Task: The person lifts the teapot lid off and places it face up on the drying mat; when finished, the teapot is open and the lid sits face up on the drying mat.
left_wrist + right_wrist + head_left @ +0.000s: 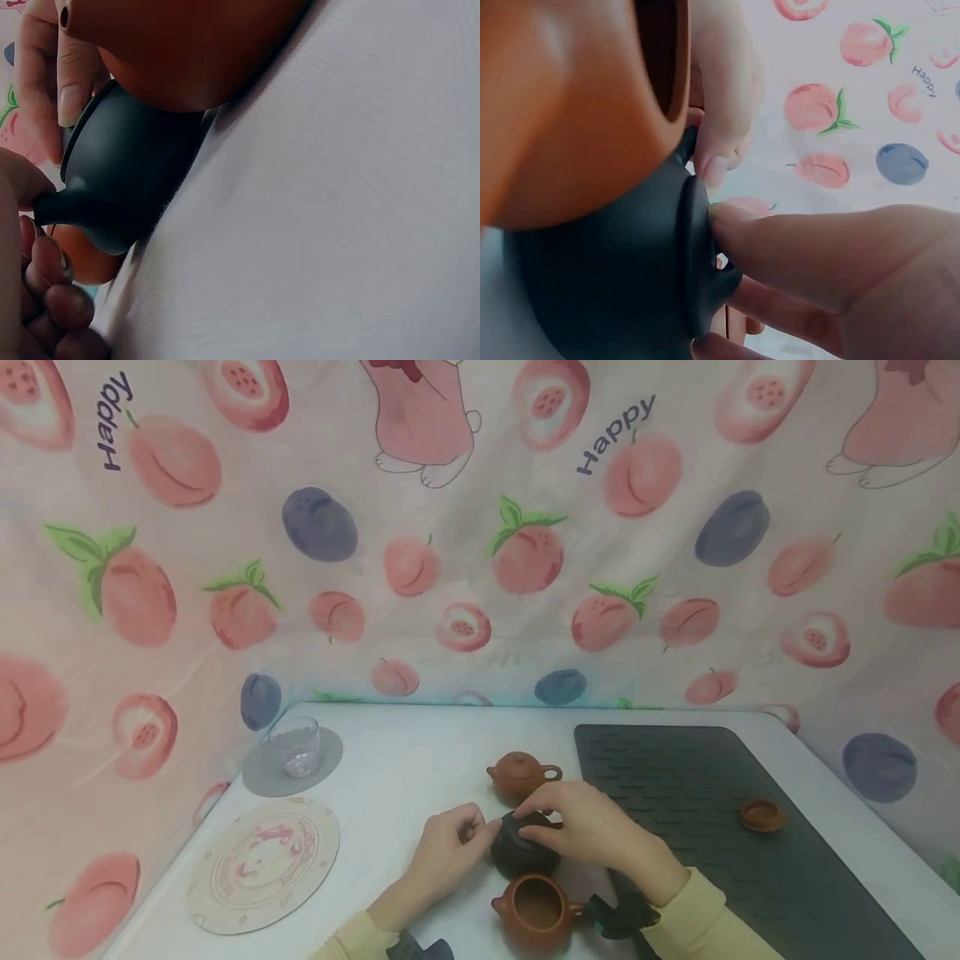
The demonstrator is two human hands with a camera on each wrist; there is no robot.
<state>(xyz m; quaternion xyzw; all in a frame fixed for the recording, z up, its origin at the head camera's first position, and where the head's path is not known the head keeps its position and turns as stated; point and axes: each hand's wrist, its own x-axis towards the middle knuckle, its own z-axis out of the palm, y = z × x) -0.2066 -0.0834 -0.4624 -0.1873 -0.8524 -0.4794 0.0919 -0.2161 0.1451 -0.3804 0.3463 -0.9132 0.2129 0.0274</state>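
A black teapot (522, 857) stands on the white table between my two hands. My left hand (452, 843) pinches the tip of its spout (64, 208) between thumb and fingers. From the other side, my right hand (585, 822) has its thumb and fingers at the black lid (697, 259), which sits on the pot. In the right wrist view the thumb lies against the lid's top beside the small knob (726, 283). Close in front of the black pot is a lidless brown teapot (536, 922), its inside showing. Behind it stands another brown teapot (519, 777) with its lid on.
A small brown lid (762, 816) lies on the dark ridged mat (675, 777) at the right. At the back left, a clear glass (295, 746) stands on a grey round coaster (258, 777). Nearer on that side lies a round patterned mat (262, 866).
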